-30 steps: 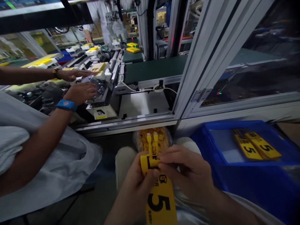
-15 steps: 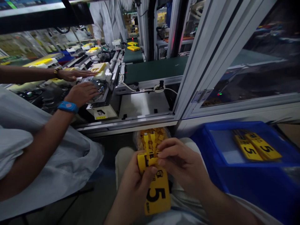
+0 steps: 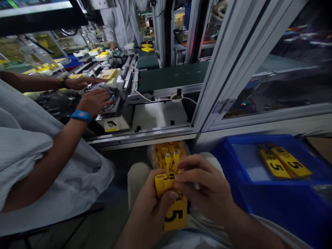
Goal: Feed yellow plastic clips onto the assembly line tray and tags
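My left hand (image 3: pixel 153 204) is wrapped round a yellow block-shaped item (image 3: pixel 161 184) above my lap. Two yellow cables with metal-tipped plugs (image 3: pixel 167 159) stick up from its far end. My right hand (image 3: pixel 203 181) pinches at the item's right side, by the base of the cables; its fingertips partly hide what they grip. Below the block hangs a yellow piece printed with a black 5 (image 3: pixel 176 216), resting near my thighs. Just beyond the plugs is a clear bag of yellow pieces (image 3: pixel 166 147).
A blue bin (image 3: pixel 233 166) at right holds yellow packs marked 5 (image 3: pixel 292 162). At left, a co-worker's hands (image 3: pixel 94 100) rest on a fixture. A green conveyor (image 3: pixel 173 76) and a metal frame (image 3: pixel 220 69) stand ahead.
The block has tilted in my hands, showing its end, and the plugs have shifted slightly right. The hanging piece now shows less. The co-worker's arm has moved a little right.
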Demonstrator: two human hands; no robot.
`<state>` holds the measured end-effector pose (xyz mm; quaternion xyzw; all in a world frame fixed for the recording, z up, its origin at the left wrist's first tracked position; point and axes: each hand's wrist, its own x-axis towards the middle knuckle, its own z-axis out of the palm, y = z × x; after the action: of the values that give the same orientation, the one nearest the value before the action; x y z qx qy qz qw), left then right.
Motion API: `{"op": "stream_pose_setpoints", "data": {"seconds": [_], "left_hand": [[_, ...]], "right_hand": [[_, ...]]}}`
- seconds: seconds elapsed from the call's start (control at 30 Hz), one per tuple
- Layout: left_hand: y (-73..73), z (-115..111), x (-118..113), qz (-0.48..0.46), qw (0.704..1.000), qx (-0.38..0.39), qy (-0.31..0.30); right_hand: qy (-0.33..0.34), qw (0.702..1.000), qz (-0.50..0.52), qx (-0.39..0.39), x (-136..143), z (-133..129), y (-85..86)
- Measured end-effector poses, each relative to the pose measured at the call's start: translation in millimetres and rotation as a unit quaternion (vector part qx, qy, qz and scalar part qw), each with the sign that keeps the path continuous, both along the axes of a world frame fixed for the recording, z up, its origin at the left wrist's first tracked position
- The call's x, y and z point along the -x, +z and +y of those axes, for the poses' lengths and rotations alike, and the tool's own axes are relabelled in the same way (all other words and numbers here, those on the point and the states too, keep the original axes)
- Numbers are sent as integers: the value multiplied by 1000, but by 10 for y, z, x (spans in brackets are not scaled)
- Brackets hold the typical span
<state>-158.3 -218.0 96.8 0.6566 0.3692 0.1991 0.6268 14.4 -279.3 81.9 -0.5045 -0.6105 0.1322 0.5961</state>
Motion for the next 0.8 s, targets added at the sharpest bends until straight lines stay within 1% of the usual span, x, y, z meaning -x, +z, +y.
{"op": "stream_pose_setpoints", "data": {"seconds": [0.17,0.3,0.43,0.57,0.63,0.67,0.7,0.73,0.77,0.8], "left_hand": [[34,-51,78,15,1000,-10,7],[44,-82,101,14,1000,-11,11],[55,-94,84,11,1000,-4,24],[58,-111,83,-11,999,-7,37],[46,-117,87,-30,998,-15,46],[37,-117,83,-37,998,-15,47],[24,-113,73,-43,998,-16,48],[9,-107,55,-48,997,-19,49],[-8,-100,28,-54,997,-24,50],[-25,-93,-4,-61,996,-30,52]], "right_hand": [[29,998,-47,-20,9,-101,34],[33,998,-55,-20,25,-164,55],[26,998,-51,-16,21,-163,71],[13,1000,-9,23,69,-149,45],[18,995,81,59,128,-151,17],[38,984,150,94,163,-153,2],[69,963,223,137,198,-153,-10],[102,935,287,181,231,-152,-20],[129,909,333,216,259,-147,-27],[144,892,358,237,284,-140,-32]]}}
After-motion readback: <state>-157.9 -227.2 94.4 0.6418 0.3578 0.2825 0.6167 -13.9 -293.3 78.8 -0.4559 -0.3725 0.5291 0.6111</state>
